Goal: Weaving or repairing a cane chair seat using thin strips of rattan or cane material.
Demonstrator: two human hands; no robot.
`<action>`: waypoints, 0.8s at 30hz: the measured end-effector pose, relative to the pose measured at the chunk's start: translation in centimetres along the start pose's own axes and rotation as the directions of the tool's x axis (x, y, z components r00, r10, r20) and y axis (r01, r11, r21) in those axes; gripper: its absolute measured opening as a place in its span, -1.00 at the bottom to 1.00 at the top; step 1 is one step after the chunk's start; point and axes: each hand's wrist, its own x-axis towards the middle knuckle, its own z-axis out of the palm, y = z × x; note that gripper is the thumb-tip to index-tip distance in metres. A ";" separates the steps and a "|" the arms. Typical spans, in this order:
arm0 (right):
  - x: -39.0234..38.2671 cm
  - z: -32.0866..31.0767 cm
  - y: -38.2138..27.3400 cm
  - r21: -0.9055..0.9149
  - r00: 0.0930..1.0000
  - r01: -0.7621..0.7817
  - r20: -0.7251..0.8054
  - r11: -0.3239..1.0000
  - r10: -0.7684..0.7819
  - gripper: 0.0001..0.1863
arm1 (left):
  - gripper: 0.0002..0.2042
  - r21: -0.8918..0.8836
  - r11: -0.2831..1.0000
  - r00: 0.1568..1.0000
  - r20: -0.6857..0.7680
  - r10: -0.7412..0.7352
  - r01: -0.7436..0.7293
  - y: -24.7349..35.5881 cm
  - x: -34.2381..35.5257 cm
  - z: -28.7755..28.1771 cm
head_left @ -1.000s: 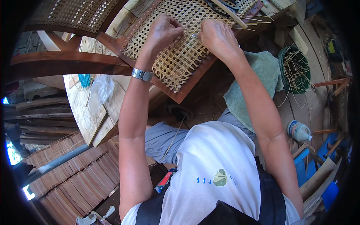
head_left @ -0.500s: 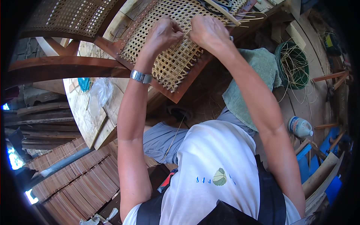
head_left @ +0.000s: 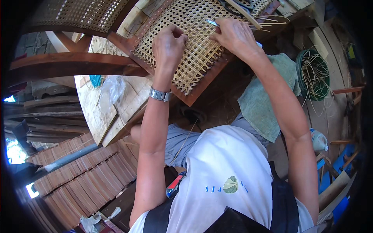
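A woven cane panel (head_left: 194,46) in a reddish wooden frame (head_left: 200,91) lies under both my hands. My left hand (head_left: 169,43) rests over the weave's left part with its fingers curled and its thumb against the forefinger; whatever they pinch is too small to make out. My right hand (head_left: 236,35) is closed round a slim pointed metal tool (head_left: 212,23), whose silver tip sticks out past the fingers toward the left. The weave shows between the two hands, which are apart. Open diamond-shaped gaps and thicker strands mark the panel's near corner.
Dark-handled scissors (head_left: 243,6) and a wooden strip (head_left: 245,14) lie at the panel's far side. A green basket (head_left: 299,73) holds loose cane strands. A greenish cloth (head_left: 261,95) drapes over my leg. A curved wooden rail (head_left: 74,64), a clear plastic bag (head_left: 112,91) and a white bottle (head_left: 319,140) are around.
My right hand has moved right, away from my left hand, and the tool's silver tip now shows. My left hand has turned more upright. The whole view has shifted slightly.
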 end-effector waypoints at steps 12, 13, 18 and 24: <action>-2.4 -6.3 7.1 0.086 0.992 0.110 -0.075 0.990 -0.104 -0.68 | -0.78 0.211 0.937 0.954 -0.054 0.294 -0.277 -0.8 -0.7 0.4; -2.6 -6.3 7.2 0.081 0.992 0.107 -0.072 0.991 -0.102 -0.68 | -0.77 0.210 0.931 0.945 -0.071 0.319 -0.298 -0.8 -0.5 0.5; -3.5 -7.1 8.0 0.234 1.000 0.010 0.004 0.972 -0.011 -0.67 | -0.77 0.257 0.848 0.855 -0.122 0.505 -0.464 -1.4 0.2 2.0; -5.3 -11.1 1.7 0.442 0.910 -0.414 0.204 0.795 0.361 -0.61 | -0.80 -0.291 0.782 0.757 0.220 0.616 -0.551 1.3 3.2 3.7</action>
